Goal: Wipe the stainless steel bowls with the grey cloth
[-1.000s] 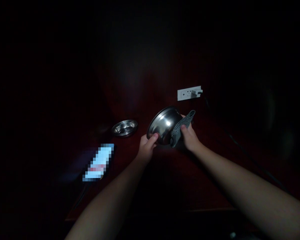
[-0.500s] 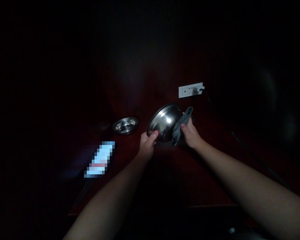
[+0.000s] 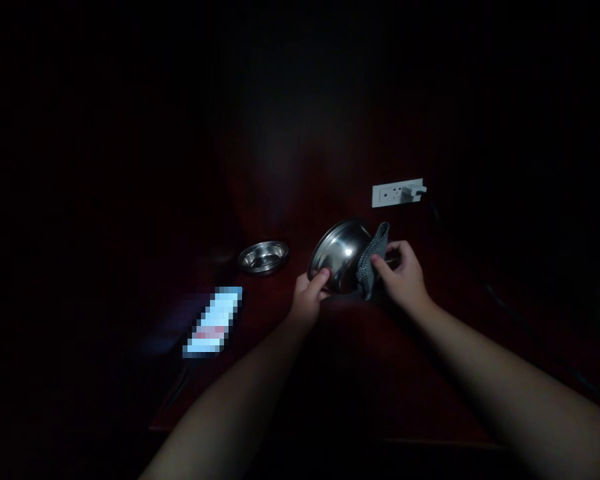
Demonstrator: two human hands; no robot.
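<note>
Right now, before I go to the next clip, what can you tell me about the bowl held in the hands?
The bowl is round, smooth and shiny, metal by its look, with a thin rim and a curved wall showing bright highlights. It is tipped on its side above the dark red table, base toward the right. The left hand grips it near the rim, thumb on the outer wall; the right hand holds a grey cloth against its base end. Its inside is hidden.

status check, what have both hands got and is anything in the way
Left hand gripping tilted steel bowl; right hand pressing grey cloth to its base. Nothing seen blocking; shallow dish sits off left.
</note>
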